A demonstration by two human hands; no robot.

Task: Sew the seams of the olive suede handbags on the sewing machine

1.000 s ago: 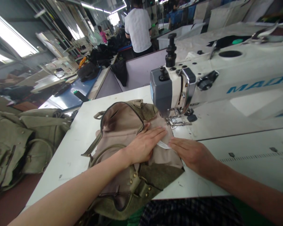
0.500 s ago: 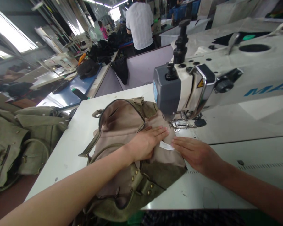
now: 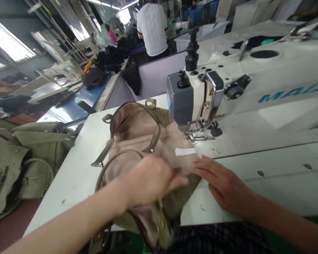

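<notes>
An olive-green bag [image 3: 164, 116] lies on the sewing table with its beige lining [image 3: 137, 141] showing and its zipped mouth spread. On the lining, close to the machine's presser foot [image 3: 198, 135], sits a small white label [image 3: 185, 151]. My left hand [image 3: 153, 180] is over the middle of the bag, smeared by motion; its thumb sticks out, and the other fingers cannot be made out. With fingers stretched out, my right hand [image 3: 222, 180] touches the bag's right edge just below the label. The lower part of the bag, with brass studs, hangs in folds over the table's front edge.
The white sewing machine [image 3: 281, 81] fills the right side. More olive bags [image 3: 37, 155] are piled at the left. Behind the table [image 3: 63, 183] stand a lilac partition [image 3: 172, 68], a blue-topped workbench [image 3: 87, 91] with dark cloth, and a person in a white shirt [image 3: 152, 30].
My left hand has moved down and left from beside the label, its fingers no longer flat. The bag's lower part has bunched toward me. My right hand stays at the bag's edge.
</notes>
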